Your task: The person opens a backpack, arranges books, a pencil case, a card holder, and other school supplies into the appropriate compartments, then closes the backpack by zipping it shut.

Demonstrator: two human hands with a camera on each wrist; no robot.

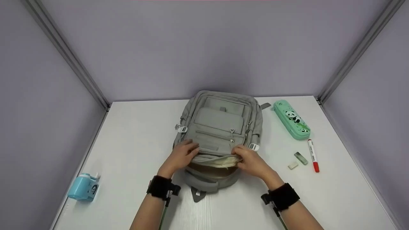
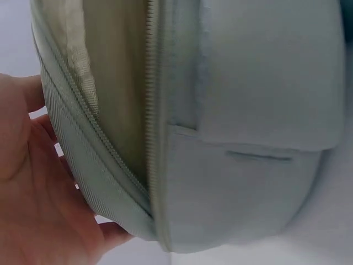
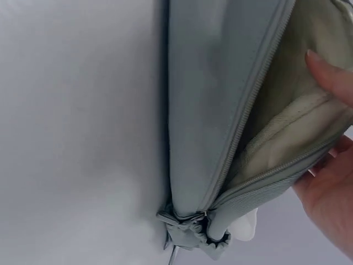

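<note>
Squarely in the middle of the head view lies a grey-green fabric backpack (image 1: 220,127), flat on the white worktop (image 1: 134,134) with its front pockets facing up. Its long axis runs from the lower centre of the frame up toward the far wall, so its top end, with the open main zip, points down at the person.

Both hands sit at that near end, one at each side of the opening. The left hand (image 1: 180,156) is at the left of the gap, its fingers curled over the upper fabric edge; in the left wrist view the palm and fingers (image 2: 33,182) cup the outer wall of the bag beside the zip teeth. The right hand (image 1: 250,161) is at the right of the gap, pinching the upper lip of the opening, and the right wrist view shows a fingertip (image 3: 331,77) resting on the pale beige lining while the rest of the hand wraps beneath the edge. Both are equally near to the opening, which spreads crosswise between them.

Right of the backpack lie a mint-green panda pencil case (image 1: 291,119), a red-capped marker (image 1: 313,155) and two small erasers (image 1: 297,161). A light-blue pencil sharpener (image 1: 83,187) stands at the lower left, well apart.
</note>
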